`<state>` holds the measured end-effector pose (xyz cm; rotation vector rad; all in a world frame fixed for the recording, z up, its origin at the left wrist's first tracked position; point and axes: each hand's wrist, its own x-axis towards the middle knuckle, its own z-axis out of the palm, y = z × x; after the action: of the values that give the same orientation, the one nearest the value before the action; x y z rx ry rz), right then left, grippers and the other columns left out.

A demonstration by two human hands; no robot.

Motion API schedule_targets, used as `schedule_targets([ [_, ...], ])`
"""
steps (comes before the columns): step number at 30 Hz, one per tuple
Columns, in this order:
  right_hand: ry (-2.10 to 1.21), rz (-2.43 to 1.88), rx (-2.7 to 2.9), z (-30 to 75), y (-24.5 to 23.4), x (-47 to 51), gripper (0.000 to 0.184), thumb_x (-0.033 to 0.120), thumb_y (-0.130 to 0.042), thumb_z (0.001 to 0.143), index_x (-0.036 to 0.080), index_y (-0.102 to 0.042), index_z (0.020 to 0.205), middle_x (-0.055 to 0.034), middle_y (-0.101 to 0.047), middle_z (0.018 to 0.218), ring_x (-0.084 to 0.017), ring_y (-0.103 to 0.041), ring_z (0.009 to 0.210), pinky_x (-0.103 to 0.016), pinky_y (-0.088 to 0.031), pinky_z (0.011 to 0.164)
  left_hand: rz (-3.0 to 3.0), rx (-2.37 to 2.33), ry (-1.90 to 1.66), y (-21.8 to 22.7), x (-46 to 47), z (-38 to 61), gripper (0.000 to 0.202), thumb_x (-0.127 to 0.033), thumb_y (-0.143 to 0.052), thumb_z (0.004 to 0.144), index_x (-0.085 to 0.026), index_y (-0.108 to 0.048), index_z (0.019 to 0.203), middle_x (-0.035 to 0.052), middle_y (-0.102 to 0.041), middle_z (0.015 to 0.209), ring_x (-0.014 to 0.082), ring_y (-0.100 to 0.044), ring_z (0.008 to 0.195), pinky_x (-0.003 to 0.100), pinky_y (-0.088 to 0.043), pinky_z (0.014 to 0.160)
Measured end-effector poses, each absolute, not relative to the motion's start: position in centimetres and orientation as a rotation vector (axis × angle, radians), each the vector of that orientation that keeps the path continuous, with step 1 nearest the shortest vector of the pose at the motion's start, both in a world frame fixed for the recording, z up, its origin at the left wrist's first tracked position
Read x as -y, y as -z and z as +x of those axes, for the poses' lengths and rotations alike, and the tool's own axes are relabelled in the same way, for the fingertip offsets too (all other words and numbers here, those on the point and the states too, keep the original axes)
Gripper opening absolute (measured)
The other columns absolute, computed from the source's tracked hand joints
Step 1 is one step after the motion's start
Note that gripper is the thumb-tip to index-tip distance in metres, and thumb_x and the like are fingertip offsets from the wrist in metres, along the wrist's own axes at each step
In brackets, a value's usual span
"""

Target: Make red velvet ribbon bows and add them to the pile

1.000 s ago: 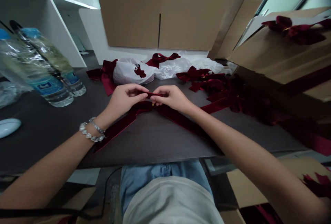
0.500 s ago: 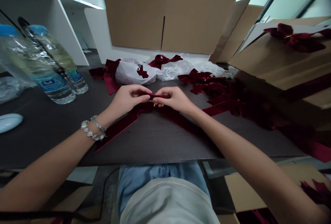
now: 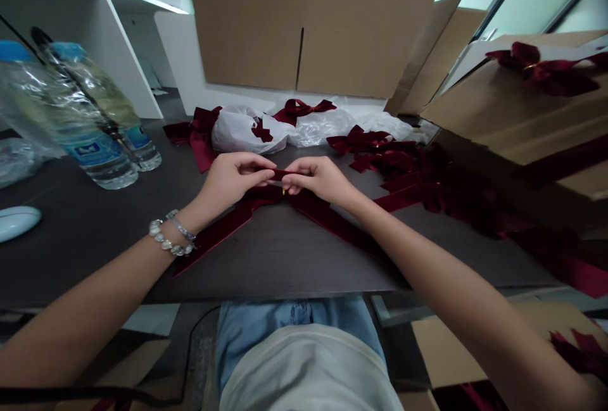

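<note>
Between my hands is a dark red velvet ribbon bow (image 3: 279, 175), partly covered by the fingers. My left hand (image 3: 237, 175) pinches its left part between thumb and fingers. From the other side my right hand (image 3: 319, 179) pinches it, fingertips close to the left ones. A small yellow-gold tie (image 3: 284, 192) shows just under the right fingertips. Two long ribbon tails spread toward me on the dark table (image 3: 285, 259), the left tail (image 3: 218, 237) under my left wrist and the right tail (image 3: 337, 227) beneath my right forearm.
Finished-looking red bows (image 3: 394, 151) are heaped at the right, near cardboard boxes (image 3: 513, 113). White plastic bags (image 3: 247, 129) lie behind my hands, before a tall cardboard sheet (image 3: 313, 25). Water bottles (image 3: 102, 158) and a white mouse (image 3: 19, 222) are at the left.
Both hands keep their pinch on the bow and have shifted only slightly. A little more of the red band shows between the fingertips.
</note>
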<state>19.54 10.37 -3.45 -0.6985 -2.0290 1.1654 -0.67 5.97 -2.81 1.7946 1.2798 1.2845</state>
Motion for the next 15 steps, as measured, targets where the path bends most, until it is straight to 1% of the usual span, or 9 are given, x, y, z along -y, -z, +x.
schedule_targets([
  [5, -1.223, -0.675, 1.966, 19.28, 3.37, -10.36, 0.018, 0.030, -0.070, 0.079, 0.013, -0.065, 0.078, -0.0021, -0.068, 0.071, -0.009, -0.063, 0.062, -0.023, -0.054, 0.065, 1.730, -1.230, -1.370, 2.98, -6.06, -0.63, 0.034, -0.037, -0.079, 0.067, -0.014, -0.074, 0.092, 0.0072, -0.076, 0.087, 0.0177, -0.072, 0.077, 0.027, -0.060, 0.074],
  [10, -1.260, -0.689, 1.952, 19.28, 3.56, -10.25, 0.018, 0.030, -0.071, 0.078, 0.013, -0.066, 0.079, -0.0019, -0.069, 0.072, -0.008, -0.063, 0.061, -0.022, -0.054, 0.064, 1.718, -1.226, -1.342, 3.10, -6.00, -0.71, 0.038, -0.038, -0.080, 0.066, -0.014, -0.073, 0.094, 0.0077, -0.076, 0.090, 0.0183, -0.072, 0.079, 0.028, -0.061, 0.074],
  [15, -1.268, -0.683, 1.951, 19.34, 3.52, -10.33, 0.018, 0.029, -0.072, 0.079, 0.012, -0.065, 0.077, -0.0024, -0.069, 0.072, -0.008, -0.063, 0.061, -0.023, -0.054, 0.065, 1.720, -1.286, -1.322, 2.57, -5.70, -0.58, 0.033, -0.036, -0.079, 0.067, -0.013, -0.074, 0.091, 0.0068, -0.076, 0.082, 0.0169, -0.071, 0.073, 0.026, -0.061, 0.070],
])
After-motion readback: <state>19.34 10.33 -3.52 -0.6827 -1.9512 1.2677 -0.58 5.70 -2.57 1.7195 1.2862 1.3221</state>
